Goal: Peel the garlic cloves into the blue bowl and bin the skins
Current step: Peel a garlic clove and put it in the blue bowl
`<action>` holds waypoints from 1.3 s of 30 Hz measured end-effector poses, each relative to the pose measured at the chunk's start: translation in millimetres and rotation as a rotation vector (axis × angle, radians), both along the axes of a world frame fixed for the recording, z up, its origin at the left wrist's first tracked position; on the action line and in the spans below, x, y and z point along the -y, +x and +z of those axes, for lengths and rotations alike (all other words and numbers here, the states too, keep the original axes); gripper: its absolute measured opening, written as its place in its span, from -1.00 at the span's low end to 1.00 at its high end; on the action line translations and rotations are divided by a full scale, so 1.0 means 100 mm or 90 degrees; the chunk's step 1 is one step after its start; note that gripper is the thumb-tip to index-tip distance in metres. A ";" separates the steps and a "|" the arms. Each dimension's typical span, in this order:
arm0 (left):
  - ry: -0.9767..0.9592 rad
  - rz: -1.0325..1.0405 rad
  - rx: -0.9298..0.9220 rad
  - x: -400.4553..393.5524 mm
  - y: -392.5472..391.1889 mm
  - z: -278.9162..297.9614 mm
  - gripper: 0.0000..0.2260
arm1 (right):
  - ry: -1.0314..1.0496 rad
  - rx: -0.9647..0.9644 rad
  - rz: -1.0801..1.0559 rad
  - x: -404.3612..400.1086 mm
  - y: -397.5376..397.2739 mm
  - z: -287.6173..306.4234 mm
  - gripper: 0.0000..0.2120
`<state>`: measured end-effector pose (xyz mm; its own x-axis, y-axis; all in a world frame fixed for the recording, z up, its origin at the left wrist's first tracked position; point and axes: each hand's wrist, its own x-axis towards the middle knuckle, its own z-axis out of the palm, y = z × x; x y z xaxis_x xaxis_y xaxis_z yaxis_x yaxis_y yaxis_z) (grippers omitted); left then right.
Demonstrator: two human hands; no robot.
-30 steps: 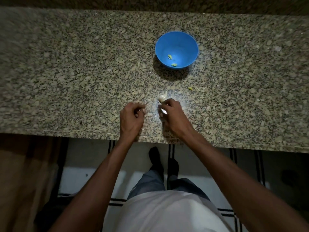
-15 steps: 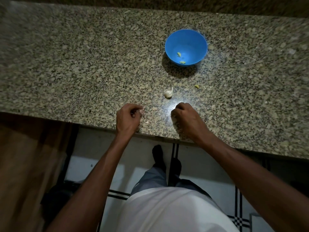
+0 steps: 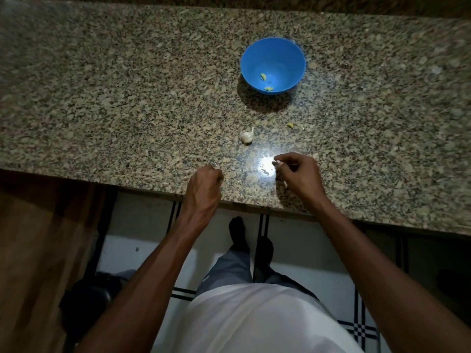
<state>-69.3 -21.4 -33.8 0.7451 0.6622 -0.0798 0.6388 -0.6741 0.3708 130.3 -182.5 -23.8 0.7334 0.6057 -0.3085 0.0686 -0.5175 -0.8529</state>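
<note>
The garlic bulb (image 3: pixel 247 136) sits on the speckled granite desk (image 3: pixel 127 98), between the blue bowl (image 3: pixel 273 65) and the two hands, touched by neither. It is a small, pale piece with a short stalk pointing up and away, and by the look of it light enough to skid if nudged. Its papery skin is dry and brittle; the cloves beneath should be firm but smooth, so a peeled one is apt to slip from the fingertips. The best hold on the bulb is probably across its rounded belly, thumb against two fingers, with the stalk left free as the place to start prying cloves apart.

Two peeled cloves (image 3: pixel 263 77) lie in the bottom of the bowl, and one more yellowish clove (image 3: pixel 289 125) rests on the desk just short of it, well to the right of the bulb.

The right hand (image 3: pixel 297 174) hovers over the bright glare on the stone, thumb and forefinger pinching a small pale scrap (image 3: pixel 277 163), which seems to be a clove or a bit of skin; the glare makes it hard to say which. The left hand (image 3: pixel 205 182) is curled into a loose fist at the desk's near edge, and whether it holds skins inside I cannot tell.

No bin can be made out with any certainty, though a dark rounded object (image 3: pixel 86 299) stands on the floor at lower left.
</note>
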 end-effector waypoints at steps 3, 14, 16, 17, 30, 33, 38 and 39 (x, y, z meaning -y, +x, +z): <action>0.041 -0.005 0.032 0.06 -0.02 -0.04 -0.81 | 0.008 -0.047 -0.008 0.05 0.04 0.00 -0.91; -0.163 0.064 0.154 0.14 0.53 0.16 -0.86 | -0.023 0.035 0.038 0.17 0.19 0.15 -0.97; -0.173 0.041 0.153 0.18 0.64 0.20 -0.85 | -0.032 0.100 0.073 0.16 0.22 0.16 -0.93; -0.176 0.022 0.154 0.21 0.69 0.23 -0.83 | -0.030 0.123 0.088 0.14 0.24 0.17 -0.91; -0.060 -0.242 0.052 0.12 0.57 0.20 -0.93 | -0.072 0.280 0.350 -0.03 -0.01 0.05 -0.85; -0.069 -0.017 0.114 -0.04 0.31 0.17 -0.88 | -0.032 0.250 0.154 0.14 0.14 0.10 -0.85; -0.012 0.158 0.100 -0.09 0.21 0.16 -0.82 | -0.107 0.270 0.073 0.25 0.09 0.11 -0.80; -0.017 0.155 0.092 -0.03 0.24 0.16 -0.80 | -0.111 0.276 0.100 0.21 -0.04 0.11 -0.75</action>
<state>-45.2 -18.9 -18.2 0.5691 0.8223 -0.0044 0.7200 -0.4957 0.4858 126.6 -203.8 -13.1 0.7203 0.6860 -0.1025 0.4866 -0.6051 -0.6301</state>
